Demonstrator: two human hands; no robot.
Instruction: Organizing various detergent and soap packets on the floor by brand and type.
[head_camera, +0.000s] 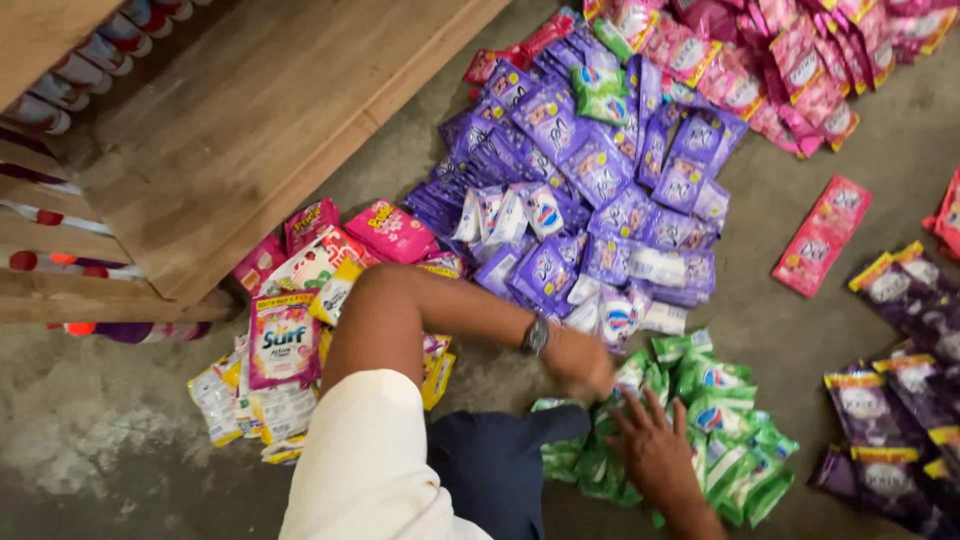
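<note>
The person crouches over a concrete floor (90, 440) strewn with small sachets; both hands work at the green pile (725, 430), which lies at the floor's near edge, just right of the person's dark trouser leg (500, 465).

The left hand (580, 362), a wristwatch (535, 336) on its wrist, reaches across from the left and sits at the pile's upper left edge; it is blurred, its fingers look curled, and whether they grip a sachet cannot be told.

The right hand (655, 450) lies palm down on the green pile, fingers spread and flat, pressing on the sachets rather than closed round any; the forearm runs off the bottom edge.

Just beyond the green pile, toward the middle of the floor, spreads a large purple pile (590, 170), with a few white-and-blue sachets (540, 212) mixed in; pink sachets (780, 60) fill the far right corner, and one pink strip (822, 236) lies apart on bare floor to the right of the purple; dark violet sachets (900, 400) with yellow tops line the right edge.

Left of the left arm, a mixed heap (290, 340) of pink, yellow and white packets sits against a wooden shelf (250, 120); the shelf takes up the far left corner, with bottles (90, 60) stacked behind it.
</note>
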